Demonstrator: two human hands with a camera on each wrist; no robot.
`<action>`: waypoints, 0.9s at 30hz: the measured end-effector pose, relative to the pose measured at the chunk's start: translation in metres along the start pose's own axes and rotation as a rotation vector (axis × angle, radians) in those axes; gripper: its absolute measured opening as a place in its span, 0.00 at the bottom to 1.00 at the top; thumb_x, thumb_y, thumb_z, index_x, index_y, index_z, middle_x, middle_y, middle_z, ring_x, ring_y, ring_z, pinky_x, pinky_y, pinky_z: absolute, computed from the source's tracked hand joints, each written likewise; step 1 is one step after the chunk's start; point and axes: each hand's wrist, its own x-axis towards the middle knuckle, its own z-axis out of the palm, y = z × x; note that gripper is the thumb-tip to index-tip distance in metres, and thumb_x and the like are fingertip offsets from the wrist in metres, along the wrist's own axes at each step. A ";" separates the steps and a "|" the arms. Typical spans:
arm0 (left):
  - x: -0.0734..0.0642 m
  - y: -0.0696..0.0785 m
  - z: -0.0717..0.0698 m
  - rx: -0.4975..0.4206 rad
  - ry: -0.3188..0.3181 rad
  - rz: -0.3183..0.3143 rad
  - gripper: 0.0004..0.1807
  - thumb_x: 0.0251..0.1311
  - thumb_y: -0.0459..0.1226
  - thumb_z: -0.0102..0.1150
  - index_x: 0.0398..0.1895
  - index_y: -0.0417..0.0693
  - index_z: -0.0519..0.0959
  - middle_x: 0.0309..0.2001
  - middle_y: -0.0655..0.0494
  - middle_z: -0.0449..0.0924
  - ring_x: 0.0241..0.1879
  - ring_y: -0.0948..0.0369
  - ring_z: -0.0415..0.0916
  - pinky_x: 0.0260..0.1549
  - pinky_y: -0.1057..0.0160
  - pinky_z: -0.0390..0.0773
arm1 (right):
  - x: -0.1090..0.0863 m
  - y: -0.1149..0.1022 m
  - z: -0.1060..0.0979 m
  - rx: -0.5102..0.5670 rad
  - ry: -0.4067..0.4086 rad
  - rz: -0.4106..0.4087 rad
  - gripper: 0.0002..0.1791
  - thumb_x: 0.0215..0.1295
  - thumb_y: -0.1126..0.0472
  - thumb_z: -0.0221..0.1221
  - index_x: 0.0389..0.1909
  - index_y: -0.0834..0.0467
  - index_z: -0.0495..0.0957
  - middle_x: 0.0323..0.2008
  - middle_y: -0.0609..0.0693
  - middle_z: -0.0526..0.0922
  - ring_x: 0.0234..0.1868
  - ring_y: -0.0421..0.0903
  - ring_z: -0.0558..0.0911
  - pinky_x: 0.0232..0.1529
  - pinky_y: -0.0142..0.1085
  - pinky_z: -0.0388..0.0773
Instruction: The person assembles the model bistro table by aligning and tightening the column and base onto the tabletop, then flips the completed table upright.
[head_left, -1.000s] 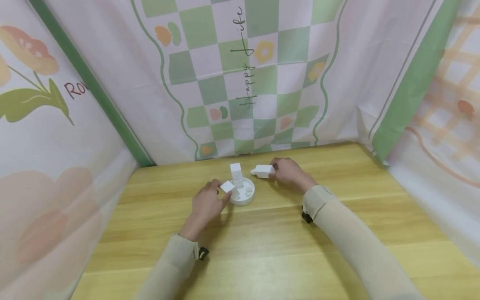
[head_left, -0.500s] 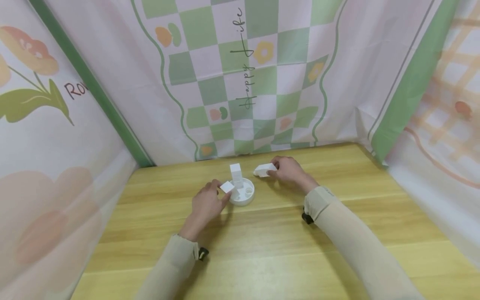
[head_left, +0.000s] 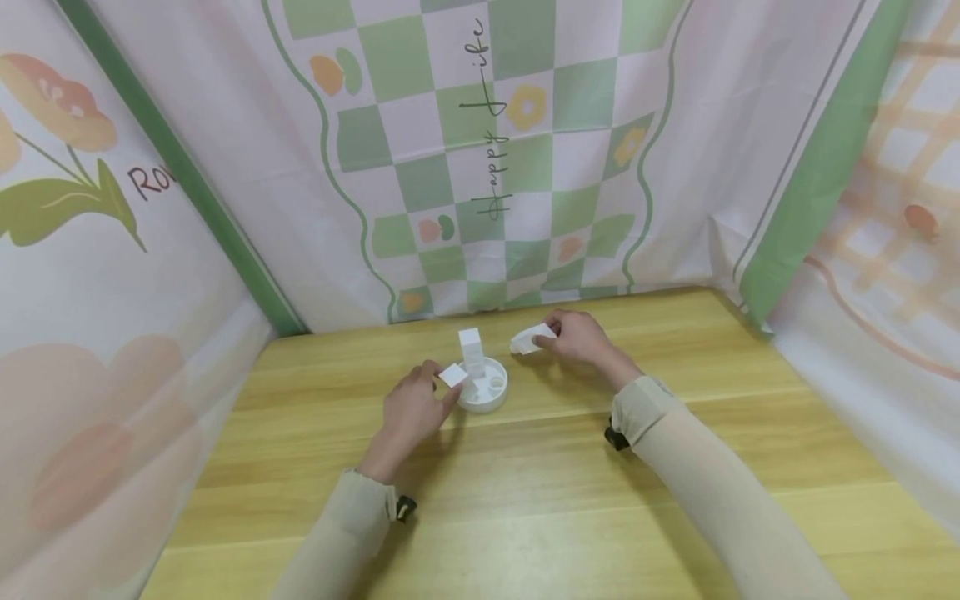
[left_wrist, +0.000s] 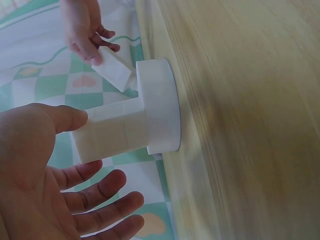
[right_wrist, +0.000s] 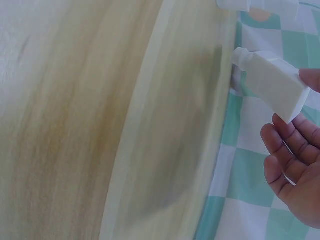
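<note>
A round white base with a raised rim sits on the table, a round hole showing in its floor. One white rectangular block stands upright at its back. My left hand pinches the top of a second white block between thumb and fingertips; its lower end reaches into the base. To the right of the base, my right hand pinches the far end of a similar white block and holds it above the table. That block has a narrow round knob pointing toward the base and slightly down.
A wood-grain table carries the base near its back edge. Behind it hangs a green-and-white checked cloth with lettering. Patterned cloth also hangs at the left and right sides. Both wrists wear black cameras.
My right hand has shifted slightly right and back, tilting its block so the knobbed end points lower. My left hand and the base stay where they were.
</note>
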 end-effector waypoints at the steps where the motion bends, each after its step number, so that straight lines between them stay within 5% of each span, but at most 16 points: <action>1: 0.000 0.000 0.000 0.000 0.000 0.001 0.28 0.66 0.60 0.55 0.56 0.51 0.73 0.43 0.54 0.83 0.35 0.57 0.81 0.23 0.64 0.75 | -0.001 -0.001 -0.001 -0.001 0.002 -0.003 0.24 0.64 0.45 0.63 0.47 0.61 0.80 0.39 0.55 0.87 0.39 0.51 0.83 0.47 0.47 0.79; 27: 0.001 -0.001 0.000 -0.014 -0.030 0.001 0.27 0.66 0.60 0.55 0.57 0.52 0.73 0.43 0.53 0.83 0.34 0.57 0.80 0.25 0.64 0.75 | -0.015 -0.026 -0.015 -0.002 0.025 -0.046 0.25 0.64 0.42 0.61 0.49 0.59 0.80 0.40 0.53 0.87 0.40 0.49 0.83 0.47 0.46 0.79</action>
